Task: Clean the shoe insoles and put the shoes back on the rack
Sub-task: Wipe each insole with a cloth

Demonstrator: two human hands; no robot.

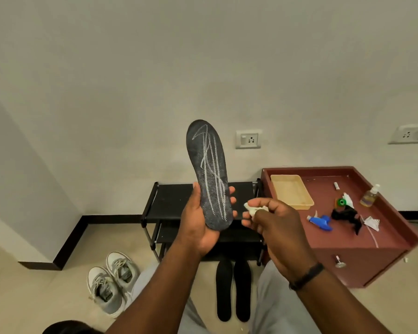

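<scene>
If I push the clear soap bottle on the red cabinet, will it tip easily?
Probably yes: the soap bottle stands upright, tall and narrow, with a pump on top. It looks only partly full, so likely light. It stands near the red cabinet edge.

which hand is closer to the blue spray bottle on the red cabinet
Right. The right hand, pinching a white cloth, sits just left of the blue spray bottle. The left hand, holding the chalk-marked insole, is farther left.
</scene>
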